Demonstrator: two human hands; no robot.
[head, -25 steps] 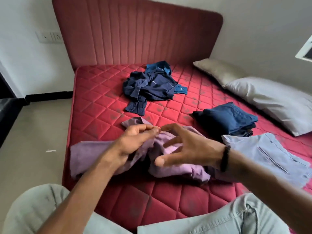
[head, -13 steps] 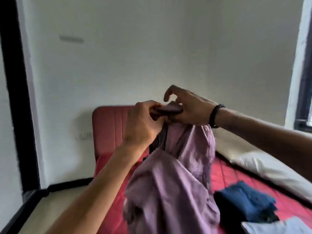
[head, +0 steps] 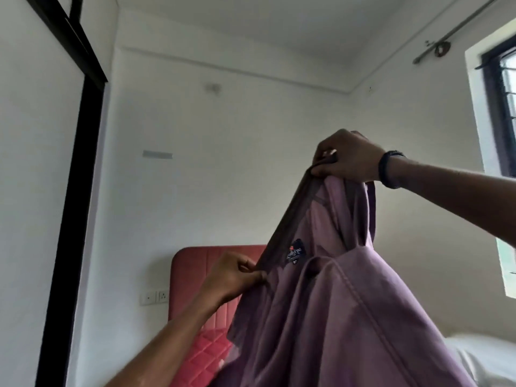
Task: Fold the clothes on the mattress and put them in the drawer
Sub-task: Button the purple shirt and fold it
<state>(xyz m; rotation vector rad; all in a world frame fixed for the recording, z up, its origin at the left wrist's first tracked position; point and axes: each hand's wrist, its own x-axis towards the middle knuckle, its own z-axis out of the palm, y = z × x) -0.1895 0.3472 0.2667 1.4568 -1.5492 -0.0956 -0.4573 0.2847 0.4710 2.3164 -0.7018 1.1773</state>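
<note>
Aloft — purple shirt [head: 335, 317] between both hands

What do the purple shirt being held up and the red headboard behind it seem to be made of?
The purple collared shirt looks like thin woven cloth, perhaps cotton or a blend: matte, hanging in soft folds, with stitched seams and a sewn label. The red padded headboard looks upholstered in soft, slightly velvety fabric, with vertical stitched channels; the exact fibre cannot be told.

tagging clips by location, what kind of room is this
Most likely a bedroom: a padded red headboard above a quilted red mattress, and a white pillow at the right.
</note>
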